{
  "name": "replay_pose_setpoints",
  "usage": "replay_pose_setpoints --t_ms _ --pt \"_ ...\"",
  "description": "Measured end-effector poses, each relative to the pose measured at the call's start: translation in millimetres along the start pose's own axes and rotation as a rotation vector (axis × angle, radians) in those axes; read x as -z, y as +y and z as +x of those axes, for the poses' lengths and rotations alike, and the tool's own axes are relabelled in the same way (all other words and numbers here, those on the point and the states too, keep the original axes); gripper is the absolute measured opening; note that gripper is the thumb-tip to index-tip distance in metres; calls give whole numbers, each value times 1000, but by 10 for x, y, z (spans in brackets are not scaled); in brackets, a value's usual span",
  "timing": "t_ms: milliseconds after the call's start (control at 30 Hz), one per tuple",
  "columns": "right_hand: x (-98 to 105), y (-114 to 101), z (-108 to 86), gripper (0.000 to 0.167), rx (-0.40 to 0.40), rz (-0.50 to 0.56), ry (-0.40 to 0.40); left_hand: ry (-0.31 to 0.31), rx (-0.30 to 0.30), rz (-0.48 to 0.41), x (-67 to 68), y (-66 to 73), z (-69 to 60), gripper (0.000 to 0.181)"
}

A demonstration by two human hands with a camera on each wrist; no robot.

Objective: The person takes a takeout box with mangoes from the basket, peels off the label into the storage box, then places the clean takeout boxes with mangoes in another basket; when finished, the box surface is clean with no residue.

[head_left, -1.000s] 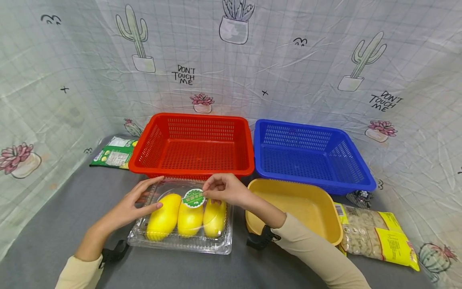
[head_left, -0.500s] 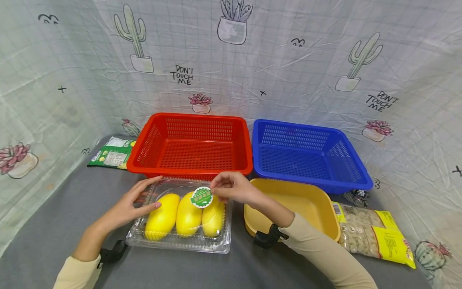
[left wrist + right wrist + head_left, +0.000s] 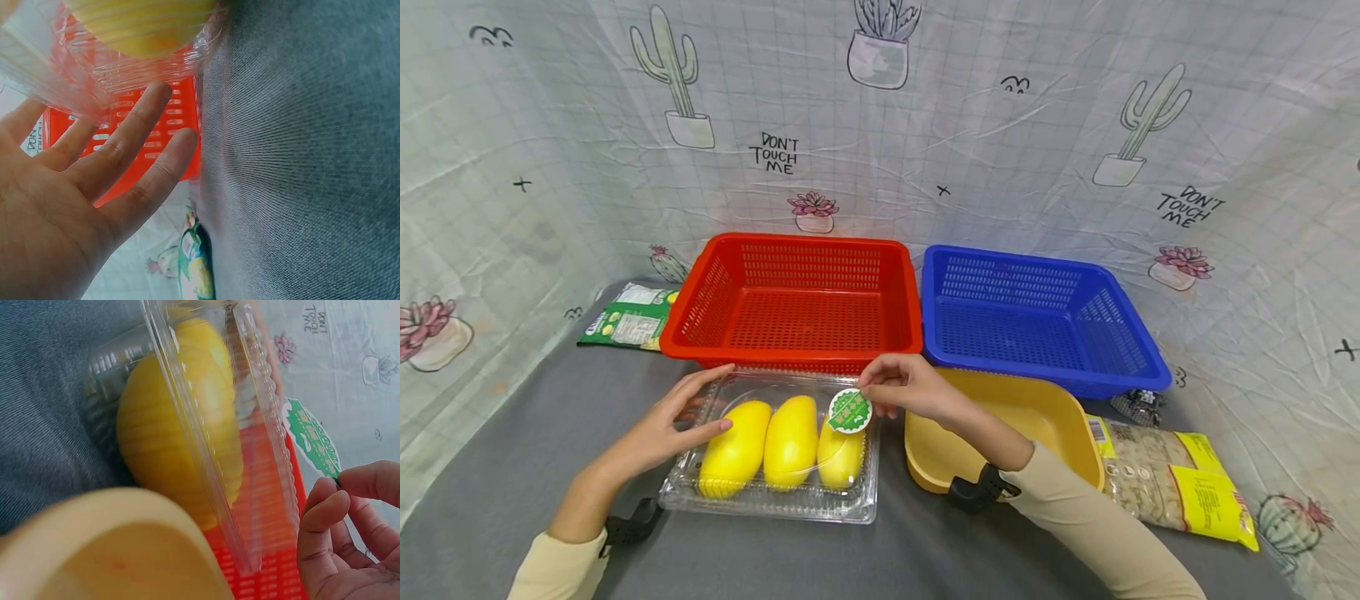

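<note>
A clear plastic clamshell box (image 3: pixel 767 504) with yellow mangoes (image 3: pixel 792 442) inside rests on the grey cloth. My left hand (image 3: pixel 673 425) lies on its left side, the thumb over the lid and the other fingers spread along the left and back edges. In the left wrist view those fingers (image 3: pixel 134 134) look fairly straight beside the plastic wall. My right hand (image 3: pixel 917 387) pinches the edge of a round green-and-white sticker (image 3: pixel 850 411) between thumb and forefinger. The right wrist view shows the sticker (image 3: pixel 311 439) standing off the lid, apart from it.
A red basket (image 3: pixel 805 354) stands behind the box, with a blue basket (image 3: pixel 1045 375) to its right. A yellow basin (image 3: pixel 1037 417) sits under my right forearm. A green packet (image 3: pixel 632 321) lies at the back left, a yellow-and-clear bag (image 3: pixel 1172 475) at the right.
My right hand has moved right with the sticker, drawing it from over the middle mango to above the right one. The left hand stays on the box.
</note>
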State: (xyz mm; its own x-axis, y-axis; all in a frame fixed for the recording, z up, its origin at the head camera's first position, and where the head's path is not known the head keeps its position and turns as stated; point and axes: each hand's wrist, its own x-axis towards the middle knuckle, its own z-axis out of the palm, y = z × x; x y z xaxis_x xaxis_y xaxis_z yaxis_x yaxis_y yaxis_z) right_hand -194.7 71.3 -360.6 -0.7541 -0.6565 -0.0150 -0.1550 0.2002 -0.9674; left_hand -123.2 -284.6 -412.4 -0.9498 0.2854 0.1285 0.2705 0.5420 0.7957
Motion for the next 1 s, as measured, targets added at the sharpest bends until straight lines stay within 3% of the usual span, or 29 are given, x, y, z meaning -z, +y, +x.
replay_pose_setpoints --t_ms 500,1000 --pt "220 84 -188 15 -69 -3 17 5 1 -3 13 13 -15 69" --pt "485 204 -453 15 -108 -81 0 1 -4 -9 -11 -19 10 70"
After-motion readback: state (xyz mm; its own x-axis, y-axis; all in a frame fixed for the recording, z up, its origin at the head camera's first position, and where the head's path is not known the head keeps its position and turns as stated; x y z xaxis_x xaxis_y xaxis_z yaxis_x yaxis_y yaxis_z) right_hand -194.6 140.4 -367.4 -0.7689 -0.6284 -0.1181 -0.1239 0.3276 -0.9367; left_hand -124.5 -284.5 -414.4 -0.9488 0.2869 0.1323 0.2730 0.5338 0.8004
